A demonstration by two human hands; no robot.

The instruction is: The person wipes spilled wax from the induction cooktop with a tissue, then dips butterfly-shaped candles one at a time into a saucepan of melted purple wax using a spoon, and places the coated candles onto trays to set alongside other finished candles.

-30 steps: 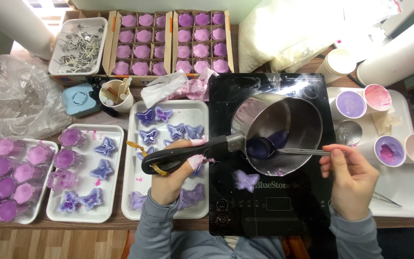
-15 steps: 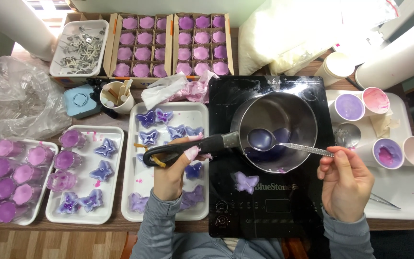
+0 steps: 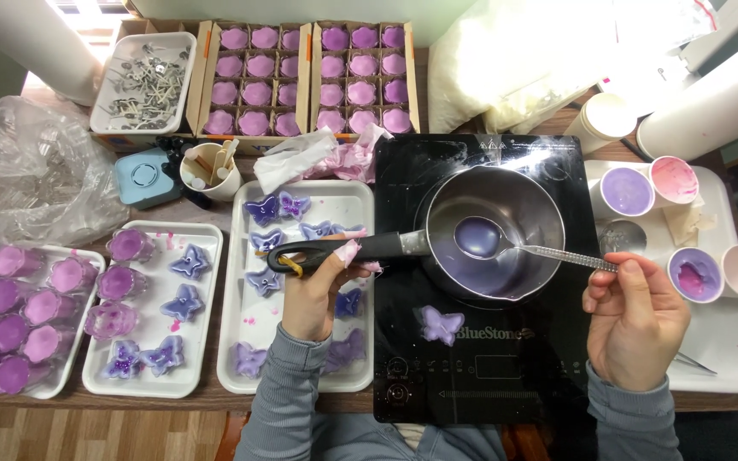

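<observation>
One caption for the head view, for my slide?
Left hand holds pan handle; right hand lifts spoon of purple wax.

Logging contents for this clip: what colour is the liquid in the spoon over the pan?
Pale purple, filling the spoon held over the pan; clearest in the head view.

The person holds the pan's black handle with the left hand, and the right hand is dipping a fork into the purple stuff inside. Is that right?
Not quite. The head view shows a spoon, not a fork: its bowl carries purple liquid inside the pan. The rest holds: the left hand grips the pan's black handle, and the right hand holds the spoon's metal handle.
</observation>
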